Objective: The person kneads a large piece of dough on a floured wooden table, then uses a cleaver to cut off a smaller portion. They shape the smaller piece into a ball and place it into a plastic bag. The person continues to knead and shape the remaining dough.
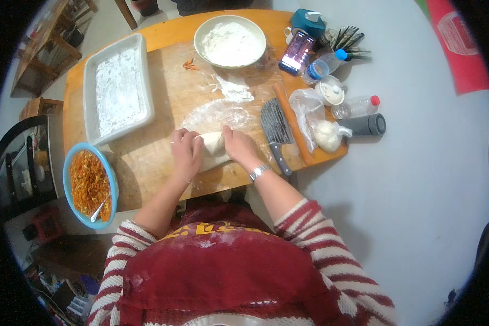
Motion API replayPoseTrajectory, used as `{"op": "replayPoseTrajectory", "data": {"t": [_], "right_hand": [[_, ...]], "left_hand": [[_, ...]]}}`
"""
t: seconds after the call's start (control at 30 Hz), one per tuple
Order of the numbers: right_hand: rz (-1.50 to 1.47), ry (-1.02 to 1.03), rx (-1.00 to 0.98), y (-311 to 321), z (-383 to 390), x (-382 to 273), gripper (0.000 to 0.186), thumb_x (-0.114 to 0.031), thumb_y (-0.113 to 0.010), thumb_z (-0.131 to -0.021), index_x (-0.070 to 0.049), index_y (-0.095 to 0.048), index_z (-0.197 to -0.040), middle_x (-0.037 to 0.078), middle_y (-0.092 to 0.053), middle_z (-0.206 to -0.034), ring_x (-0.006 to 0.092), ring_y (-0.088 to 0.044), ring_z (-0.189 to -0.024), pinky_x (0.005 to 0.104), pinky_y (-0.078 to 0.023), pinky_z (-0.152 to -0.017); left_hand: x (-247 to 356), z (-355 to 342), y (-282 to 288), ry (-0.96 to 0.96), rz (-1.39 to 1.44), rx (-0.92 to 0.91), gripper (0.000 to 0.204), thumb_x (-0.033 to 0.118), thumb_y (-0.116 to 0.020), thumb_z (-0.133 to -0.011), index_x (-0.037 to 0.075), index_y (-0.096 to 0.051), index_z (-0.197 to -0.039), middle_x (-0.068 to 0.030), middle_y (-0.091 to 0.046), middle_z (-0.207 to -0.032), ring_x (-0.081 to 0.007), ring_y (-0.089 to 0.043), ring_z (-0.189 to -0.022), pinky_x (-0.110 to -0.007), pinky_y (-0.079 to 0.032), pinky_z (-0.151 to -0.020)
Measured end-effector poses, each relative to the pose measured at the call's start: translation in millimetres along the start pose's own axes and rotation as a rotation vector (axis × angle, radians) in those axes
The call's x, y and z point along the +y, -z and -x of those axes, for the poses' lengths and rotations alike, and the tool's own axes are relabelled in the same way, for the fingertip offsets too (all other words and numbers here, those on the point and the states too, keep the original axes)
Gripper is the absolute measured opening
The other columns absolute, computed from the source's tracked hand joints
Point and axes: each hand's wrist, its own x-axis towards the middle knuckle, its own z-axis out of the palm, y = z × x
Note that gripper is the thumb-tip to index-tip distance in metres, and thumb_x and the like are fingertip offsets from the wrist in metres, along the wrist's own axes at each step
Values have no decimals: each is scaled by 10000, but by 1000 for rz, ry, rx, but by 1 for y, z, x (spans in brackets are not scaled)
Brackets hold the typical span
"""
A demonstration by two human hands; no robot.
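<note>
A pale piece of dough (214, 155) lies on the wooden board near the table's front edge, its far part folded or lifted. My left hand (186, 151) grips its left side with the fingers curled. On the opposite side, my right hand (238, 145) pinches the dough's far right edge. Loose flour (217, 113) is spread on the board just beyond both hands. To the right of my right hand lies a cleaver (275, 126) with a floury blade and dark handle. Beside it rests a wooden rolling pin (293, 124).
At the left stand a floured white tray (149, 103) and a blue bowl (113, 187) of orange chopped filling with a spoon. A flour bowl (200, 53) sits at the back. A phone (297, 52), bottles (358, 106), a dark flask (367, 125) and bagged dough (327, 136) crowd the right side.
</note>
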Motion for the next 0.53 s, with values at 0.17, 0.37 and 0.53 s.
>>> {"op": "replayPoseTrajectory", "data": {"t": [0.17, 0.37, 0.53], "right_hand": [[-600, -214, 33, -13, 27, 17, 615, -459, -357, -1070, 34, -653, -851, 134, -648, -748, 279, -622, -728, 418, -486, -749], [-904, -287, 458, -60, 30, -3, 503, -405, -451, -1059, -15, -606, -781, 47, -593, -719, 201, -566, -712, 387, -444, -698], [-290, -117, 570, -65, 18, -15, 435, -410, -472, -1054, 14, -561, -1016, 177, -610, -1140, 255, -546, -1030, 446, -408, -903]], "left_hand": [[-7, 18, 1, 26, 74, 22, 173, 179, -577, -967, 36, -644, -1037, -196, -583, -1111, -393, -519, -1073, -471, -435, -946], [-2, 1, -9, 311, 181, -30, 268, 220, -485, -1034, 35, -678, -1048, -201, -586, -1114, -379, -520, -1087, -478, -402, -1003], [3, 7, -8, 231, 258, -120, 379, 336, -507, -1050, 80, -680, -1269, -205, -592, -1196, -375, -507, -1181, -446, -369, -1085]]}}
